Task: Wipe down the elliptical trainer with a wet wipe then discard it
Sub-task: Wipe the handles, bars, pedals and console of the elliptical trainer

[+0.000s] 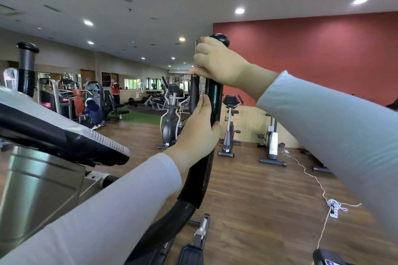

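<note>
Head: right hand point(217, 60) grips handle point(215, 97) above left hand point(199, 129).

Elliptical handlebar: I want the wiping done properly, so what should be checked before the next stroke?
1. Right hand grips the handlebar top, under the end cap: ok.
2. Left hand holds the handlebar lower down: ok.
3. Wet wipe under a hand: cannot tell, none shows.
4. Stretch between the hands unobstructed: ok.
5. Bin in view for discarding: not ok, none seen.
</note>
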### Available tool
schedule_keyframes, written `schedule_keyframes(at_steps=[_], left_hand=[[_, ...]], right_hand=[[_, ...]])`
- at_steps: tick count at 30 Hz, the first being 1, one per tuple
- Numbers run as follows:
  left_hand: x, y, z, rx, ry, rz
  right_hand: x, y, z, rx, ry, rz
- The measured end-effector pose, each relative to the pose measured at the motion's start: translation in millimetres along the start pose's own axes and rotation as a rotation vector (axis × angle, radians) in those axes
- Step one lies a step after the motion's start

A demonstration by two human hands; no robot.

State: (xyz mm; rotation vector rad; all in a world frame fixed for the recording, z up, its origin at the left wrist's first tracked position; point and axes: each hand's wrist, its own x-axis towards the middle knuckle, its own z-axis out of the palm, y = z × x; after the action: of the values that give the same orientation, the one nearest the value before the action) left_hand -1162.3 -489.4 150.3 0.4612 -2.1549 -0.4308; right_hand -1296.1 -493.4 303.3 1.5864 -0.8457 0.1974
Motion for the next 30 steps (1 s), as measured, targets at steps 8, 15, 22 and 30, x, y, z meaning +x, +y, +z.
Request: schedule_keyframes(at_steps=[8, 15, 22, 30], left_hand=[[12, 2, -8, -0.035, 0.021, 0.045], [40, 13, -23, -0.029, 0.113, 0.165], [48, 15, -26, 0.016, 0.088, 0.162], [44, 12, -25, 0.031, 0.064, 0.174]], right_hand=[[14, 27, -1, -0.126, 0.181, 0.043], [9, 23, 1, 0.263, 0.066, 0.483], [18, 23, -11, 0.495, -0.045, 0.883], [25, 26, -17, 0.404, -0.220, 0.812]])
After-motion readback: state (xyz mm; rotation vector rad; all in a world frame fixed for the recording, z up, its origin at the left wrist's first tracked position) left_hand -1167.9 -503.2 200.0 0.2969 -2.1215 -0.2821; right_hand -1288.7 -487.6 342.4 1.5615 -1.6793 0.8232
